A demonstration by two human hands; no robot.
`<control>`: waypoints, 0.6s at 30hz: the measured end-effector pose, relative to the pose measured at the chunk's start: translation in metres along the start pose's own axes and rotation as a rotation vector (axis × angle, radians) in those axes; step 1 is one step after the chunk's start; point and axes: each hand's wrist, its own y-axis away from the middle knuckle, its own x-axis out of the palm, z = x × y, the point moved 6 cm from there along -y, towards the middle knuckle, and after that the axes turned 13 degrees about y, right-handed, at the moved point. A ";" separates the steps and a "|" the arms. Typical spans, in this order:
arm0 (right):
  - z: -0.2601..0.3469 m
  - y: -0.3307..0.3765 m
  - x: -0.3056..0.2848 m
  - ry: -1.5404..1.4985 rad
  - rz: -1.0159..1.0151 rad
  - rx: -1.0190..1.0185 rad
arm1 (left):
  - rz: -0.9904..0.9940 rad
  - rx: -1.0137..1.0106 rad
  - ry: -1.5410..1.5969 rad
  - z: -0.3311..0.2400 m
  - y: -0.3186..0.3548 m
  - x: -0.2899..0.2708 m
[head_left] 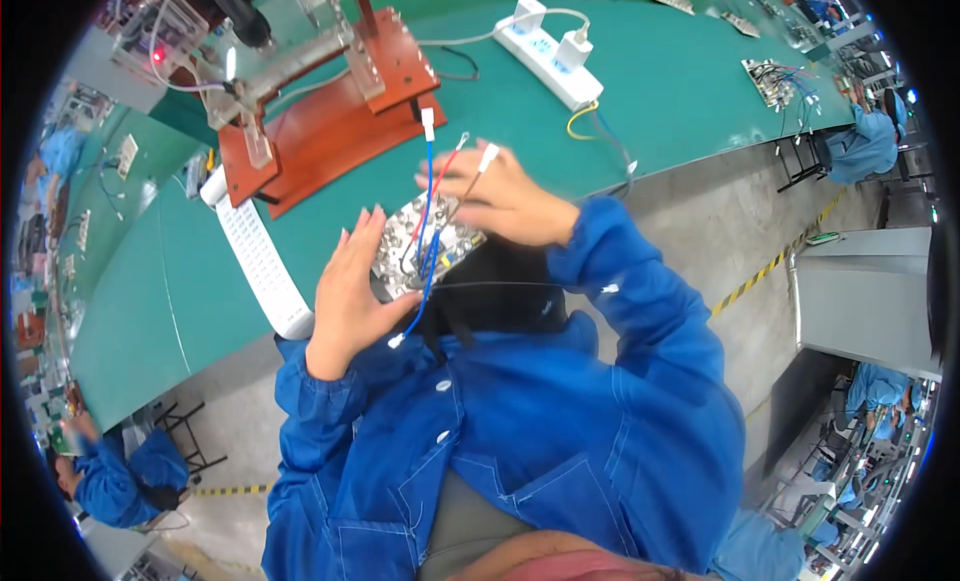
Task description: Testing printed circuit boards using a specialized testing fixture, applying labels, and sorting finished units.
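Observation:
A circuit board (400,243) crowded with round silvery components is held in front of my body, by the near edge of the green table. My left hand (350,296) grips its left side, fingers along the edge and thumb by the lower corner. My right hand (510,201), slightly blurred, curls around the upper right side, with the thumb over the board. From the board rise a blue wire (430,171) with a white connector, a red wire (449,164) and a brown wire (474,185). Another blue wire (428,299) hangs toward my jacket.
A red-brown fixture (330,146) with clear parts stands on the green table (660,91), beyond the board. A white power strip (550,61) lies farther right. A long white printed strip (258,256) sits left of my hand. More circuit boards (768,83) and co-workers (865,141) appear around.

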 end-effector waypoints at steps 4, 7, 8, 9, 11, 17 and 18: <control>0.012 0.002 -0.007 -0.172 0.056 -0.166 | -0.014 0.010 0.034 0.003 -0.003 -0.001; 0.021 0.005 -0.020 -0.105 -0.002 -0.112 | -0.065 0.049 0.046 0.004 -0.011 -0.006; 0.021 0.006 -0.029 -0.125 -0.050 -0.076 | -0.089 0.089 0.032 0.000 -0.013 -0.008; 0.023 0.010 -0.038 -0.121 -0.049 -0.092 | -0.105 0.088 0.027 0.001 -0.014 -0.009; 0.008 0.024 -0.076 0.002 -0.237 -0.016 | -0.164 0.162 0.077 -0.001 -0.015 -0.013; -0.136 0.042 -0.151 -0.048 -0.739 0.544 | -0.218 0.145 0.076 -0.002 -0.015 -0.015; -0.178 0.046 -0.155 0.000 -0.759 0.609 | -0.195 0.139 0.051 -0.004 -0.018 -0.012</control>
